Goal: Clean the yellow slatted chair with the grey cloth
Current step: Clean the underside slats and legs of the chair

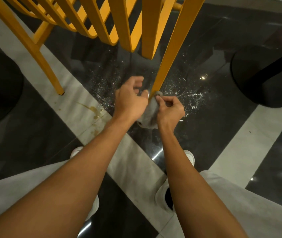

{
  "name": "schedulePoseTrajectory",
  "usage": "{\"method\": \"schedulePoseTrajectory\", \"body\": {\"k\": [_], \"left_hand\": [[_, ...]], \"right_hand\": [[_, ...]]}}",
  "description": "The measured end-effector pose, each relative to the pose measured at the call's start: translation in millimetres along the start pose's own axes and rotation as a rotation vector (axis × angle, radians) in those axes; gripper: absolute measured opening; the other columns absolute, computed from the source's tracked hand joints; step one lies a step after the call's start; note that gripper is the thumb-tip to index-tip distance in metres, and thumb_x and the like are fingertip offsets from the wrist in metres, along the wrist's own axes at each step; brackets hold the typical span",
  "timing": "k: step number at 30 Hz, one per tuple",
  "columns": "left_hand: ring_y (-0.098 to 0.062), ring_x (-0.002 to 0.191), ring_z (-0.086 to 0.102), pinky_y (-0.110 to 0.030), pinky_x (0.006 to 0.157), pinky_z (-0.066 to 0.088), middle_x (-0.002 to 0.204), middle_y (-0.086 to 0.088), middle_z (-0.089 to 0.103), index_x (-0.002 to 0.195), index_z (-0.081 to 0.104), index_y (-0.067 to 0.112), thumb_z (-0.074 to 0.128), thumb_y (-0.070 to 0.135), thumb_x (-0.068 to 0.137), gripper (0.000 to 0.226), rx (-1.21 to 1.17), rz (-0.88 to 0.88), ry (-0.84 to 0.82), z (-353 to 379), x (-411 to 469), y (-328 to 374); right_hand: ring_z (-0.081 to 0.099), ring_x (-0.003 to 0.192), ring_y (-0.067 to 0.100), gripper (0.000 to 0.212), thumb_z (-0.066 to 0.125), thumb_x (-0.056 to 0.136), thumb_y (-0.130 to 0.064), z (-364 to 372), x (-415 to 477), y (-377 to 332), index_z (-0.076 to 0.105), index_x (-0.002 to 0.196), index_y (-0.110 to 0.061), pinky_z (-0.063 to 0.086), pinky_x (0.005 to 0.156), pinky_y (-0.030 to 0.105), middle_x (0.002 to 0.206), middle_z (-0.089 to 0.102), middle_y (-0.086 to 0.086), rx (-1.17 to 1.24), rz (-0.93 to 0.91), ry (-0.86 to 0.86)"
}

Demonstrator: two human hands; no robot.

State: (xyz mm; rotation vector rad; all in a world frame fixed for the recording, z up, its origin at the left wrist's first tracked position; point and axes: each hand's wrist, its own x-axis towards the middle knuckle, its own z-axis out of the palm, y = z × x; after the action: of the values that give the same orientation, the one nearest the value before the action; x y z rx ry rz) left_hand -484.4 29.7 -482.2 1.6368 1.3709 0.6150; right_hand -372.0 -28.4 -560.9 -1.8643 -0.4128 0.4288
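yellow chair (119, 23) w/ slats fills upper frame, leg (171, 48) runs down to centre.
grey cloth (149, 112) at leg foot, centre frame; r hand (170, 109) pinches it against leg. l hand (130, 100) just beside, fingers loosely curled, holding nothing.

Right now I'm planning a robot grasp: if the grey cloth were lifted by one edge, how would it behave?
Probably floppy: the grey cloth wraps the chair leg and sags in folds. Likely light: the right hand merely pinches it. Possibly damp, given droplets on the floor.

Grey cloth (150, 111) against chair leg (173, 48) (yellow)
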Motion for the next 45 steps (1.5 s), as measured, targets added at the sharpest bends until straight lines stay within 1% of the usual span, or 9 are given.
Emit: {"method": "schedulePoseTrajectory", "body": {"k": [3,7,12,16,20,25,29,36,45], "left_hand": [[-0.014,0.099,0.072,-0.038,0.097,0.058,0.109,0.005,0.076,0.115,0.075,0.02,0.075,0.018,0.095,0.02,0.043,-0.043,-0.01,19,-16,-21],[-0.014,0.101,0.073,-0.036,0.1,0.057,0.109,0.002,0.079,0.116,0.08,0.015,0.076,0.02,0.095,0.022,-0.031,-0.131,0.0,36,-26,-38],[0.008,0.091,0.067,-0.004,0.08,0.05,0.12,0.013,0.073,0.132,0.073,0.019,0.075,0.026,0.098,0.035,-0.209,-0.207,0.013,46,-29,-40],[0.007,0.098,0.067,-0.022,0.097,0.058,0.115,0.015,0.075,0.127,0.076,0.02,0.079,0.021,0.094,0.033,-0.277,-0.195,0.125,50,-19,-42],[0.004,0.105,0.068,-0.017,0.097,0.055,0.118,0.015,0.075,0.125,0.077,0.025,0.077,0.017,0.095,0.032,-0.177,-0.073,0.14,48,-10,-44],[0.0,0.108,0.069,-0.023,0.097,0.057,0.113,0.015,0.077,0.116,0.08,0.027,0.081,0.025,0.091,0.025,-0.068,0.089,0.167,52,2,-47],[-0.002,0.103,0.071,-0.029,0.093,0.059,0.105,0.014,0.078,0.109,0.082,0.025,0.085,0.033,0.087,0.024,-0.071,0.103,0.17,59,15,-48],[-0.008,0.086,0.07,-0.039,0.079,0.06,0.086,0.014,0.076,0.091,0.08,0.028,0.085,0.041,0.085,0.016,0.002,0.066,0.152,67,24,-60],[-0.006,0.088,0.071,-0.038,0.081,0.061,0.092,0.012,0.073,0.104,0.07,0.023,0.078,0.021,0.094,0.013,-0.085,0.144,0.238,69,7,-53]], "right_hand": [[0.067,0.07,-0.004,0.008,0.084,0.086,-0.011,-10,-10,4,0.079,0.092,-0.008,0.055,0.074,0.014,0.081,0.075,-0.006,0.037,0.054,-0.044],[0.077,0.085,0.012,0.008,0.079,0.09,-0.009,-14,-24,10,0.081,0.098,-0.012,0.062,0.082,0.029,0.09,0.08,0.001,0.176,0.151,-0.112],[0.078,0.1,0.02,0.019,0.071,0.097,-0.005,-9,-25,10,0.081,0.101,-0.021,0.062,0.094,0.041,0.1,0.081,0.004,0.335,0.278,-0.264],[0.076,0.102,0.016,0.024,0.064,0.098,0.0,-16,-10,2,0.081,0.112,-0.011,0.062,0.092,0.035,0.108,0.08,0.006,0.321,0.306,-0.39],[0.071,0.106,0.007,0.029,0.067,0.097,-0.004,-40,30,-10,0.078,0.117,-0.022,0.057,0.102,0.033,0.11,0.077,-0.007,0.038,0.09,-0.344],[0.071,0.112,0.009,0.032,0.071,0.099,-0.016,-47,67,-39,0.073,0.13,-0.018,0.057,0.091,0.023,0.119,0.077,-0.001,0.113,-0.089,-0.523],[0.075,0.1,0.007,0.028,0.07,0.1,-0.024,-44,72,-45,0.077,0.122,-0.007,0.055,0.076,0.017,0.112,0.079,0.005,0.199,-0.091,-0.615],[0.075,0.108,0.016,0.028,0.07,0.1,-0.027,-40,72,-36,0.077,0.12,-0.009,0.056,0.079,0.019,0.113,0.079,0.004,0.313,-0.058,-0.653],[0.075,0.105,0.018,0.026,0.071,0.1,-0.027,-39,71,-37,0.078,0.118,-0.009,0.055,0.077,0.021,0.11,0.08,0.005,0.344,-0.032,-0.657]]}}
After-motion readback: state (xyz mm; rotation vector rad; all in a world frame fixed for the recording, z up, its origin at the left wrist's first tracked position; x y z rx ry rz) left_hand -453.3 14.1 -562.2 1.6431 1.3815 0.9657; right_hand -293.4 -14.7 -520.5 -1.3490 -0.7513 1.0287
